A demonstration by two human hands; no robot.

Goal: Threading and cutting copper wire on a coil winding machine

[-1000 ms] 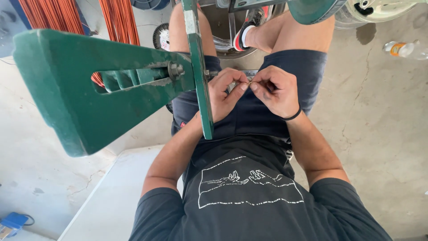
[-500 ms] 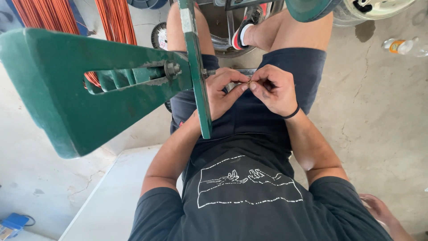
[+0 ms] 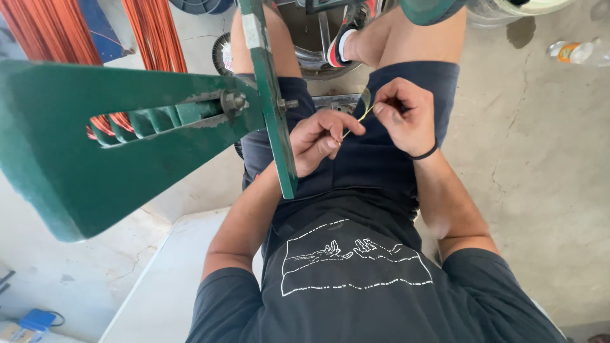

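I look down at my own lap, seated in dark shorts and a dark shirt. My left hand and my right hand pinch the two ends of a thin yellowish strand, which runs short and taut between the fingertips. A black band circles my right wrist. Just left of my left hand stands a green metal upright bar bolted to a wide green slotted arm. The arm hides part of my left thigh.
Bundles of orange strands hang at the top left. A white bench is under me. A plastic bottle lies on the cracked concrete floor at the top right. A blue object sits at the bottom left.
My hands have drawn slightly apart, so the thin strand now shows between them. The view has shifted, and the green arm sits lower in the frame.
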